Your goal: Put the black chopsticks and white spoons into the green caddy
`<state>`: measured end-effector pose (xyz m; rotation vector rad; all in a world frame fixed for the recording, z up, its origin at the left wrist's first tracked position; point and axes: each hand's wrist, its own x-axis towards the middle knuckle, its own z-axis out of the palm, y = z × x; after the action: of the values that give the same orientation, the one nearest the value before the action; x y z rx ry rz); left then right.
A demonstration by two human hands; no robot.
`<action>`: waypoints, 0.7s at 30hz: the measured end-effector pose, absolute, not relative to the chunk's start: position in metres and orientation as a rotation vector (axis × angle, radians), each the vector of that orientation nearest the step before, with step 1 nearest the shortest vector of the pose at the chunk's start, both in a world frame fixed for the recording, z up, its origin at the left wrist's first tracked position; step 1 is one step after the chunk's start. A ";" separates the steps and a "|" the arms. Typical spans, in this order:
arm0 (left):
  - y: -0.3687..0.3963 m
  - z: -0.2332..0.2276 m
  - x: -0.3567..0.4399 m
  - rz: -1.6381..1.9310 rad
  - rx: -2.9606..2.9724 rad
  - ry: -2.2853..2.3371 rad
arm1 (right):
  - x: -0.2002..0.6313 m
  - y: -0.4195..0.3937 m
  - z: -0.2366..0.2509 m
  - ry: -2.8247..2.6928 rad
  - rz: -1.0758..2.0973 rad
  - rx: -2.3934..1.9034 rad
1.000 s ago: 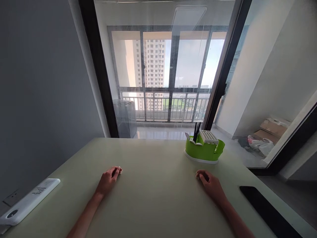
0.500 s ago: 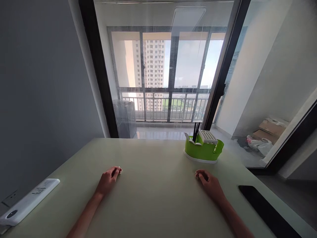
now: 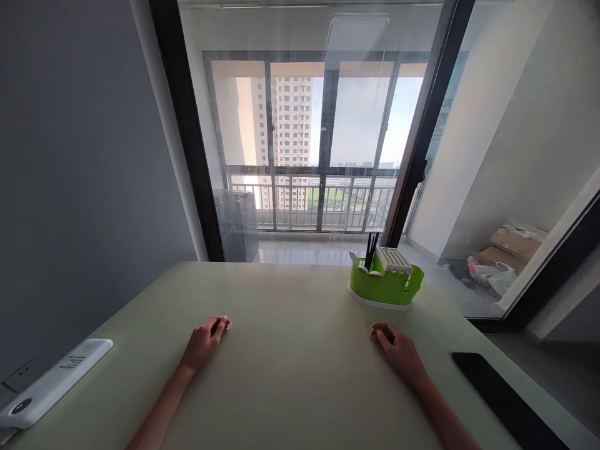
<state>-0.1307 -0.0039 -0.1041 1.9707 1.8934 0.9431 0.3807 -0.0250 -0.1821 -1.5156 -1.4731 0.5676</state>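
My left hand [image 3: 206,339] rests on the pale greenish table [image 3: 290,375], left of the middle. Its fingers are curled in and the thumb lies against them; a small pale spot shows at the fingertips, too small to tell what it is. On the right side my right hand [image 3: 395,350] lies on the same surface, also loosely closed, thumb towards the bent fingers. I see no object in either hand. Behind my right hand, apart from it, stands a green utensil caddy [image 3: 382,289] on a white base, with black chopsticks [image 3: 371,251] and white spoons [image 3: 359,262] in it.
A long white device [image 3: 60,378], perhaps a power strip, lies along the left edge. At the right edge is a flat black slab [image 3: 504,394]. A grey wall [image 3: 84,156] borders the left. Beyond the table is a glass sliding door with a dark frame [image 3: 187,125].
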 end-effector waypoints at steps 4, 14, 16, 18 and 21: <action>-0.005 -0.104 -0.131 0.916 1.973 1.896 | 0.380 -0.026 -0.181 -1.474 0.569 -1.518; -0.003 -0.107 -0.131 0.954 1.969 1.886 | 0.381 -0.025 -0.180 -1.467 0.551 -1.522; -0.004 -0.106 -0.130 0.960 1.965 1.886 | 0.381 -0.025 -0.181 -1.471 0.550 -1.517; -0.005 -0.104 -0.129 0.955 1.966 1.886 | 0.381 -0.025 -0.181 -1.472 0.549 -1.512; -0.006 -0.102 -0.127 0.946 1.961 1.900 | 0.381 -0.026 -0.183 -1.457 0.529 -1.511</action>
<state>-0.1270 -0.0064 -0.1015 1.9609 1.8997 0.9457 0.3810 -0.0256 -0.1832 -1.5107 -1.4566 0.5291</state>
